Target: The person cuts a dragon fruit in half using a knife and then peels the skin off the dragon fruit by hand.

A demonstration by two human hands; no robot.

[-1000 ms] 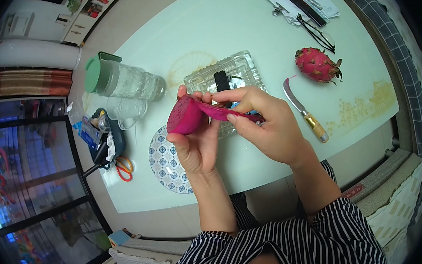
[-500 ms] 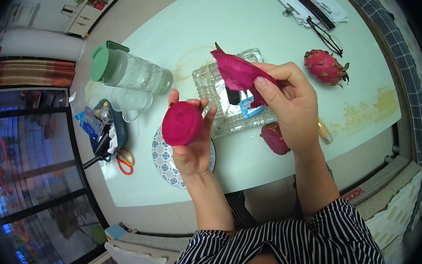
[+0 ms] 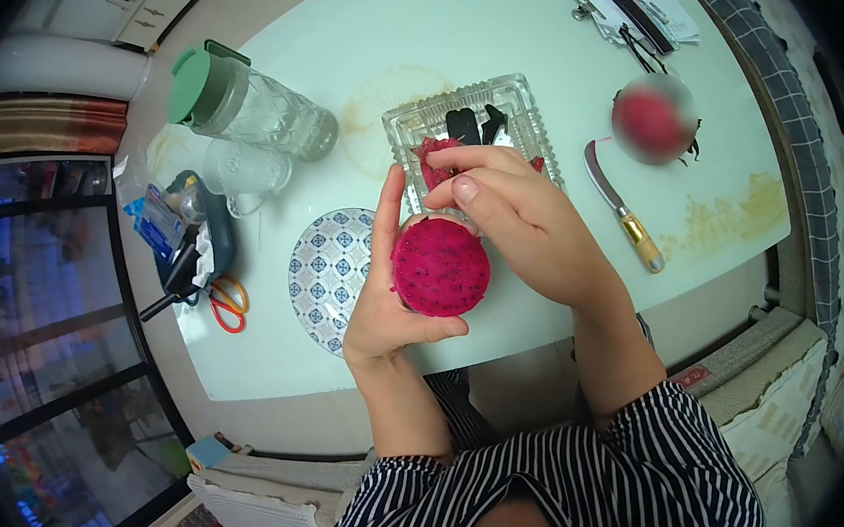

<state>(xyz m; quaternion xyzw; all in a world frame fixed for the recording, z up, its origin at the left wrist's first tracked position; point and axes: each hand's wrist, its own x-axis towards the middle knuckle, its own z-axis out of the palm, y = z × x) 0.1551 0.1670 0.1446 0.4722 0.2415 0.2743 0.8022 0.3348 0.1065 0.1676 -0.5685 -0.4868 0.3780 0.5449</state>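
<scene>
My left hand holds half a dragon fruit, fingers along its sides and thumb below. The deep pink, black-seeded cut face is turned up towards me. My right hand is just above the fruit's upper edge, fingers loosely bent and apart with nothing visible in them. Close to its fingertips, red dragon fruit peel shows in the ribbed glass tray, which also holds black items. Beneath my left hand lies a blue-and-white patterned plate, its right side hidden.
A wooden-handled knife lies right of my right hand. Beyond it is a partly blurred whole dragon fruit, with papers behind. At left stand a green-lidded pitcher, a glass mug, orange scissors and a dark bin.
The peel has left my right hand, which moved left to the fruit. My left hand moved right; the half in it now shows its seeded cut face. The half on the table is no longer visible.
</scene>
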